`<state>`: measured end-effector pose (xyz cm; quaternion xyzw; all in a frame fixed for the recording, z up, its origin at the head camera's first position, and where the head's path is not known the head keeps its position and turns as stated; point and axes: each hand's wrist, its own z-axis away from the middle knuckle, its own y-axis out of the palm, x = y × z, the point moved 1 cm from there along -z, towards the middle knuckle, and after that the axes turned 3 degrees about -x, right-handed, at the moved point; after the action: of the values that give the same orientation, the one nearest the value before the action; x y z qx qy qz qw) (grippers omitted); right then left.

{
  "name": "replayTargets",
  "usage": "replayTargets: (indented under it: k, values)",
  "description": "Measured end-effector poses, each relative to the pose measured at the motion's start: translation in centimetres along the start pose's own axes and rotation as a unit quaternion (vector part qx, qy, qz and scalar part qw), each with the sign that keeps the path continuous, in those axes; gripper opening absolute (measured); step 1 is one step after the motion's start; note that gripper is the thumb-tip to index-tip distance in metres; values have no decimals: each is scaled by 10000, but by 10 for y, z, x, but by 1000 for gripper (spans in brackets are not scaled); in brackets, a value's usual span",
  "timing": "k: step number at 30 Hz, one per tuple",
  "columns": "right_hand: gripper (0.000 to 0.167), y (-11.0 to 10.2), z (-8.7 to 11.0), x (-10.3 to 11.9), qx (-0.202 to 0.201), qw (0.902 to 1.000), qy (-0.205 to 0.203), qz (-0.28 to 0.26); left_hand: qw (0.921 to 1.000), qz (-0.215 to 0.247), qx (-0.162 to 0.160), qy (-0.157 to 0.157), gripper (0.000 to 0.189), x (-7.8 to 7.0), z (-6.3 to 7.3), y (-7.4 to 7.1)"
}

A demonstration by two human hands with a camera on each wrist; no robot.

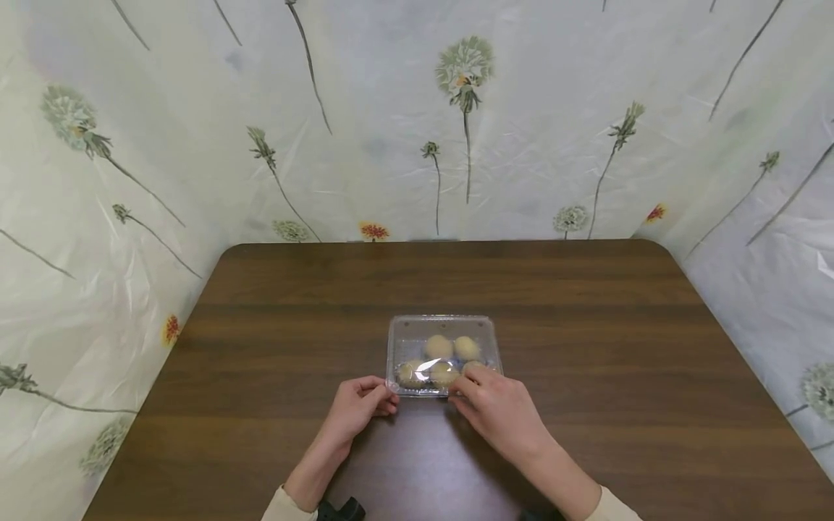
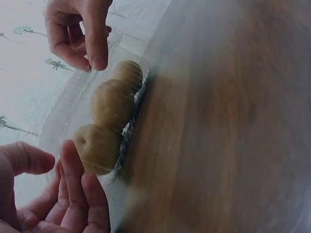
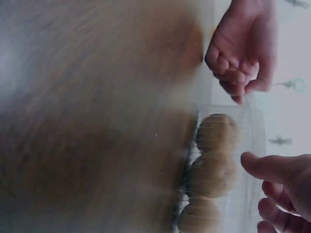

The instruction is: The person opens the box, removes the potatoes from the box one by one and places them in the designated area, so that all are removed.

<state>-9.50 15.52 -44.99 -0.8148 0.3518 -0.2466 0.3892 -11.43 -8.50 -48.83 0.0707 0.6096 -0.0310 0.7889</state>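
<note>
A clear plastic box (image 1: pixel 443 325), its lid down, sits on the table with several round yellow-brown fruits (image 2: pixel 112 104) inside. At its front left corner my left hand (image 1: pixel 361 409) pinches the rim between thumb and fingers. Toward the front right, my right hand (image 1: pixel 498 405) has its thumb at the front edge and curled fingers over the lid, gripping the rim. In the right wrist view the right thumb (image 3: pixel 272 167) lies close to the lid's edge. One fruit is partly hidden behind the right hand in the head view.
The brown wooden table (image 1: pixel 586 311) reaches back to a wall covering (image 1: pixel 378 130) printed with dandelions, which also runs along both sides. A dark wrist strap (image 1: pixel 342 510) shows by the left sleeve at the bottom edge.
</note>
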Motion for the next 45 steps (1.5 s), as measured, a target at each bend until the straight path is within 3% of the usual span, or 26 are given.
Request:
replayTargets:
  k: [11,16,31,39,42,45]
  values:
    - [22,5,2,-2,-230,9995,-213,86,9996,84,-255,64,17,7,1,6]
    - [12,5,2,-5,-324,9990,-302,-45,9991,170,-352,141,19,8,2,6]
    - [5,-1,-2,-11,-313,9986,-301,-312,9988,256,-390,167,19,7,3,5]
    - [20,-20,-23,-15,-1082,9914,-515,-532,9992,193,-358,33,21,6,5,4]
    - [17,-26,-26,-18,-1390,9867,-559,-639,9995,137,-271,-51,20,5,5,4]
    - [4,-31,-24,-22,-1660,9813,-559,-802,9999,21,-131,-90,18,3,5,3]
